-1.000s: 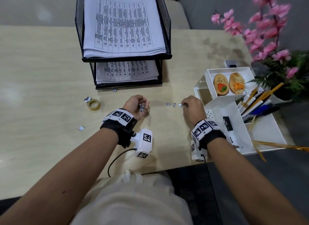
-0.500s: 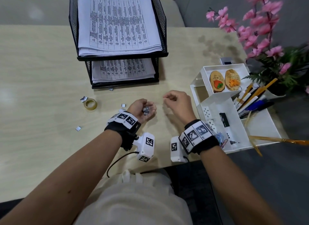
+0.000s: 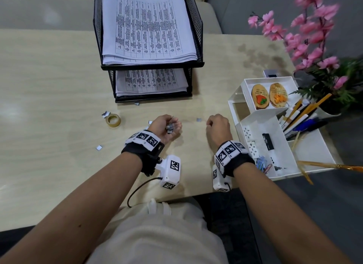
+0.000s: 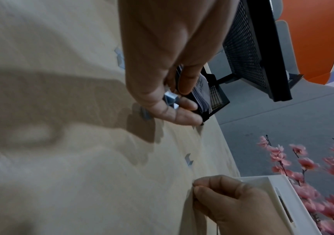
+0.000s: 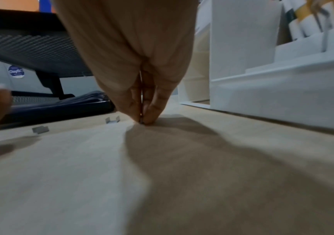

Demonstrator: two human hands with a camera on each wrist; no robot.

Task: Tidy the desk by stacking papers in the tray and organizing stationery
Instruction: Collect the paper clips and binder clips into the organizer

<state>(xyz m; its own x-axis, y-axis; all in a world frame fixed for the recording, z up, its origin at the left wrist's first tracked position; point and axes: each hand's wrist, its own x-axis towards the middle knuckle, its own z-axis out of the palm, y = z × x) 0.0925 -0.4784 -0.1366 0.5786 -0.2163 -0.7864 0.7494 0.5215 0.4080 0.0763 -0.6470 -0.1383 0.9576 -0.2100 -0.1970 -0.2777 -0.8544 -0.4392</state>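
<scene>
Staples [image 3: 170, 127] cupped in left hand [image 3: 164, 128] | right hand [image 3: 218, 127] pinches desk staple [image 5: 141, 122]

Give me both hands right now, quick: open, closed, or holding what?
Left hand: cupped, palm up, holding a small pile of staples.
Right hand: fingertips pinched together at the desk; whether a staple is between them cannot be told.

A black mesh tray [image 3: 196, 28] with two tiers is standing at the upper middle of the head view, each tier holding a flat stack of printed papers [image 3: 147, 26]. Small silver staple strips [image 3: 199, 119] are lying scattered on the surface at the frame's centre, and a tape roll [image 3: 113, 121] is lying flat left of centre. A white organizer [image 3: 261, 126] is sitting at the right, holding pencils and pens.
</scene>
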